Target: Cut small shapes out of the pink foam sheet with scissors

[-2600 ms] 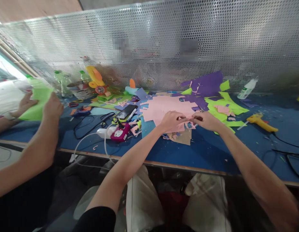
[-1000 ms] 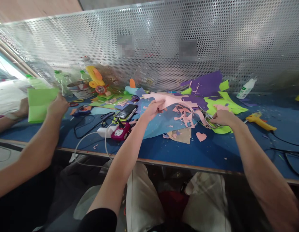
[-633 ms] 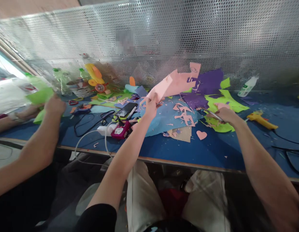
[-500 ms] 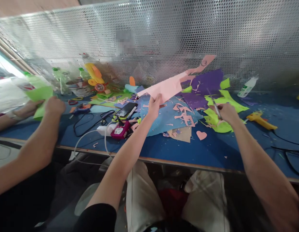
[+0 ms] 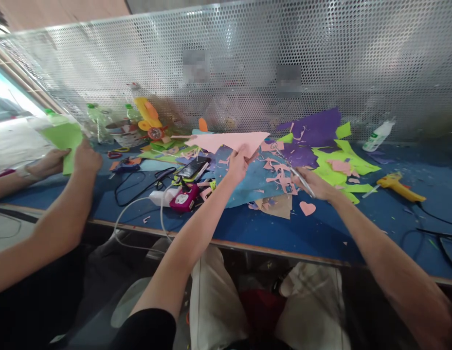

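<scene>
My left hand [image 5: 239, 165] is closed on a sheet of pink paper [image 5: 226, 141], held above the blue sheet [image 5: 244, 187] with its scraps. The pink sheet has a jagged cut edge. In my right hand [image 5: 315, 183] are long silver scissors [image 5: 297, 174], gripped by the fingers and pointing up and left. Their tip lies near a pink offcut [image 5: 275, 146], apart from the held sheet. A pink paper heart [image 5: 307, 208] lies on the table below my right hand. Beyond that hand, a pink piece [image 5: 338, 166] rests on lime-green paper [image 5: 357, 158].
At the left, another person's hands [image 5: 86, 158] hold green paper [image 5: 67, 138]. A yellow glue gun [image 5: 401, 187] and a white bottle [image 5: 379, 136] stand right. A phone [image 5: 192, 167], a magenta power adapter [image 5: 184, 197] and cables lie left of centre. A perforated metal panel [image 5: 240, 58] stands behind.
The pink sheet has turned and lowered in my left hand. My right hand with the scissors has moved left from the lime-green paper, and pink pieces now lie on that paper.
</scene>
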Motion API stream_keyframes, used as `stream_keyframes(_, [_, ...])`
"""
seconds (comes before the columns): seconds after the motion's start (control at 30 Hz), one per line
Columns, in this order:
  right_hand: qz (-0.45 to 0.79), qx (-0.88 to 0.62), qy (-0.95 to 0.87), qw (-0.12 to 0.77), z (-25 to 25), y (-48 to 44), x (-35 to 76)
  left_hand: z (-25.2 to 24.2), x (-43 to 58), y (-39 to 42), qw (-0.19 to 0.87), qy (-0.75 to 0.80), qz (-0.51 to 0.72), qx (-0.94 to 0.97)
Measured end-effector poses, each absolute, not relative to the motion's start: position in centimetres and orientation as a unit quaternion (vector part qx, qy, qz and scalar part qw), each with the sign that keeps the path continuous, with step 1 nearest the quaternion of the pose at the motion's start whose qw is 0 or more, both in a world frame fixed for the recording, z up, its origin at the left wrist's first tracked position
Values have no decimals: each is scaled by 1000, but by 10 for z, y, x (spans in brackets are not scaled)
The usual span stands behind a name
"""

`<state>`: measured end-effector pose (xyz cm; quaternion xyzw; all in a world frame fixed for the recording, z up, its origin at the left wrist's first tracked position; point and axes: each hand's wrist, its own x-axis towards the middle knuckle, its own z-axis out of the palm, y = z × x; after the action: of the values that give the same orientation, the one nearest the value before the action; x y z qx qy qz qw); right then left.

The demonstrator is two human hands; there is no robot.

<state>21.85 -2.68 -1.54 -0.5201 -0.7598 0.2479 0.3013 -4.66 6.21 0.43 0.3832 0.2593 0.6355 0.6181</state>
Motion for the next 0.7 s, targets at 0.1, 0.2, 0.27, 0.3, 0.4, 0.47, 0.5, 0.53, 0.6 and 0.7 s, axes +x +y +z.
stream_keyframes(0.1, [199,-555,-766,256,-19,-26,212,7,-43,53,623,299,583,428])
stream_keyframes(0.2, [170,-555,-772,259,-19,-25,212,8,-40,46,586,345,568,463])
stream_keyframes(0.27, [167,-542,-777,272,-19,-26,213,9,-40,43,563,360,562,487])
stream_keyframes(0.3, [174,-535,-780,276,-19,-26,215,9,-40,42,554,360,560,501])
stream_keyframes(0.4, [229,-518,-777,273,-19,-26,218,9,-42,41,529,356,546,543])
stream_keyframes(0.47, [264,-509,-772,274,-20,-26,219,8,-44,40,515,370,521,571])
stream_keyframes(0.5, [276,-505,-769,277,-20,-26,219,8,-45,39,512,378,501,587])
stream_keyframes(0.53, [287,-501,-766,282,-21,-26,220,8,-46,38,509,383,479,604])
stream_keyframes(0.6, [313,-494,-759,285,-22,-25,219,8,-49,35,505,382,443,635])
stream_keyframes(0.7, [341,-490,-749,286,-25,-25,218,7,-52,34,491,387,410,664])
